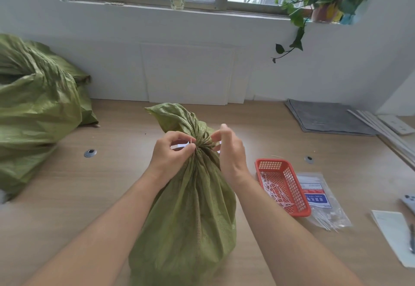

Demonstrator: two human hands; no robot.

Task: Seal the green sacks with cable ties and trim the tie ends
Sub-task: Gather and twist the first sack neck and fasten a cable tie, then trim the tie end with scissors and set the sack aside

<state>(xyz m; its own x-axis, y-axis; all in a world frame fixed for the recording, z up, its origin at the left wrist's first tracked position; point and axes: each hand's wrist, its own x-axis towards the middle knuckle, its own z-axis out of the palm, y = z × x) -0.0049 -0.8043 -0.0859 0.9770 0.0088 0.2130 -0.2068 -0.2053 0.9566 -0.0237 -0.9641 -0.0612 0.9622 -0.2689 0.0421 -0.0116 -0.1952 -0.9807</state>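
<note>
- Head view: I see a green sack (186, 207) standing upright on the wooden table (89, 184), straight in front of me and between both forearms.
- Its neck is bunched tight, with a thin white cable tie (191, 142) around the bunch.
- My left hand (173, 151) pinches the tie between thumb and forefinger at the left of the neck.
- My right hand (229, 148) has curled fingertips against the right of the neck, with one finger lifted. I cannot tell if it grips anything.
- A red basket (289, 173) just right of the sack holds white offcuts (276, 193).
- A clear packet of ties (323, 200) lies beside the basket.
- More green sacks (33, 110) are heaped at the far left, well apart.
</note>
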